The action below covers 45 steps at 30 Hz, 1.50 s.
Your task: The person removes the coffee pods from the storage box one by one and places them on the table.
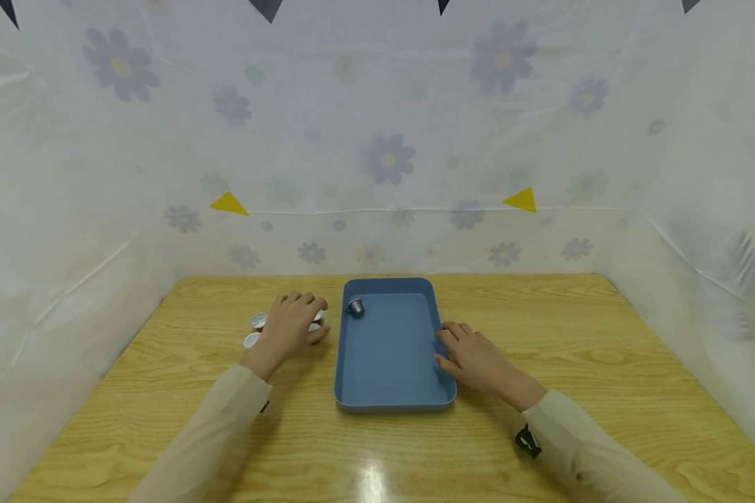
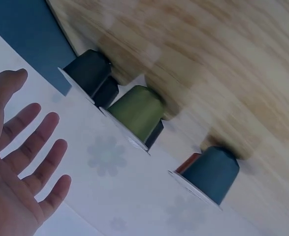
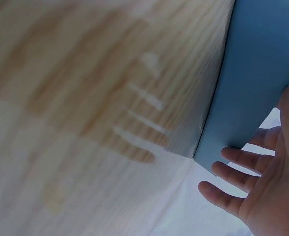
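My left hand hovers over a group of coffee capsules left of the tray, its fingers spread and holding nothing. In the left wrist view, the capsules stand rim down: a green capsule, a teal capsule and a dark capsule, with others partly hidden behind them. One dark grey capsule lies tipped inside the blue tray, near its far left corner. Against the tray's right wall rests my right hand, fingertips at the rim and fingers loosely extended.
The wooden table carries the tray at its middle. Flower-patterned white sheeting encloses the back and both sides. Behind the left hand, a white capsule lid and a silvery one show.
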Available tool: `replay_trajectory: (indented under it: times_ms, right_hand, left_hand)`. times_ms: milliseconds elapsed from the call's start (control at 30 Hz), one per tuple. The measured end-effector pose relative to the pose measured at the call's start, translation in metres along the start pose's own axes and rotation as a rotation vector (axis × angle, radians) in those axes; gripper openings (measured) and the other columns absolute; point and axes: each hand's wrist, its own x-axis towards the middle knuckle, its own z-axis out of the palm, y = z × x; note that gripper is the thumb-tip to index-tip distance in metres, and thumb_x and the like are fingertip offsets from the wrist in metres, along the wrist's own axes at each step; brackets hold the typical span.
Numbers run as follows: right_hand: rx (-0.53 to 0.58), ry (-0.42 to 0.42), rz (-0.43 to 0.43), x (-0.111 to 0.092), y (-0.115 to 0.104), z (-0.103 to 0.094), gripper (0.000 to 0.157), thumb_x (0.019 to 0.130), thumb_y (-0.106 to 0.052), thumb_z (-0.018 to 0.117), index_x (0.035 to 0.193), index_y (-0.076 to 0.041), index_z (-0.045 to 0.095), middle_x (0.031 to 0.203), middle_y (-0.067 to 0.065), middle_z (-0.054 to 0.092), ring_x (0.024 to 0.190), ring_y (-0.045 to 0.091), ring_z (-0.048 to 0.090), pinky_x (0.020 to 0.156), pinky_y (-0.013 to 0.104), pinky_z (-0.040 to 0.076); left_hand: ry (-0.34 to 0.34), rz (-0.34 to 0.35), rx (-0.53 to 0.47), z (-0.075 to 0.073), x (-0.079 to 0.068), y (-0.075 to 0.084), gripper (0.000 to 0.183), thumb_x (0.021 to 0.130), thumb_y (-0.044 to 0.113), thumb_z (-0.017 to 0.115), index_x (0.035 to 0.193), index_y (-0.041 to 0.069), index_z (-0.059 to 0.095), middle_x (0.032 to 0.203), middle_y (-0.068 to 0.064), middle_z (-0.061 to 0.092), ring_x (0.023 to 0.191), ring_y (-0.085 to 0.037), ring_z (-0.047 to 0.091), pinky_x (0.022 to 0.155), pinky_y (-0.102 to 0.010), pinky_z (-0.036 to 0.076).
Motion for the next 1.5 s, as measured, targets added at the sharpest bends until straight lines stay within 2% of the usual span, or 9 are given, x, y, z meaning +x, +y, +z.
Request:
replay_trajectory:
  times_ms: [200, 467, 1000, 1500]
  right_hand:
    - [-0.003, -0.003, 0.006, 0.000, 0.001, 0.001, 0.042, 0.091, -0.033, 0.053, 0.122, -0.004, 0.053, 0.128, 0.018, 0.049, 0.115, 0.033, 0.048, 0.081, 0.049, 0.046]
    - [-0.003, -0.003, 0.005, 0.000, 0.000, -0.001, 0.043, 0.091, -0.032, 0.053, 0.123, -0.003, 0.052, 0.127, 0.018, 0.049, 0.115, 0.033, 0.048, 0.080, 0.049, 0.046]
    - [-0.001, -0.006, 0.012, -0.001, 0.000, -0.002, 0.044, 0.092, -0.032, 0.053, 0.123, -0.002, 0.052, 0.128, 0.019, 0.049, 0.116, 0.034, 0.048, 0.081, 0.050, 0.046]
    - [-0.016, 0.001, 0.003, -0.003, 0.002, -0.001, 0.043, 0.091, -0.032, 0.053, 0.123, -0.002, 0.052, 0.128, 0.018, 0.049, 0.116, 0.033, 0.048, 0.081, 0.049, 0.046]
  left_hand:
    - [-0.032, 0.005, 0.000, 0.001, 0.008, 0.008, 0.035, 0.081, 0.040, 0.066, 0.107, 0.018, 0.061, 0.102, -0.003, 0.062, 0.096, -0.026, 0.057, 0.083, -0.044, 0.045]
    - [0.001, 0.035, -0.028, 0.007, 0.018, 0.018, 0.038, 0.080, 0.040, 0.068, 0.108, 0.015, 0.061, 0.104, -0.004, 0.062, 0.096, -0.026, 0.057, 0.083, -0.044, 0.045]
    - [-0.050, 0.028, -0.029, 0.017, 0.034, 0.028, 0.035, 0.080, 0.038, 0.068, 0.107, 0.017, 0.059, 0.105, -0.004, 0.061, 0.097, -0.026, 0.056, 0.084, -0.044, 0.043]
    - [-0.153, 0.038, 0.000, 0.021, 0.045, 0.034, 0.035, 0.082, 0.035, 0.066, 0.111, 0.017, 0.058, 0.111, -0.005, 0.060, 0.104, -0.027, 0.053, 0.087, -0.044, 0.042]
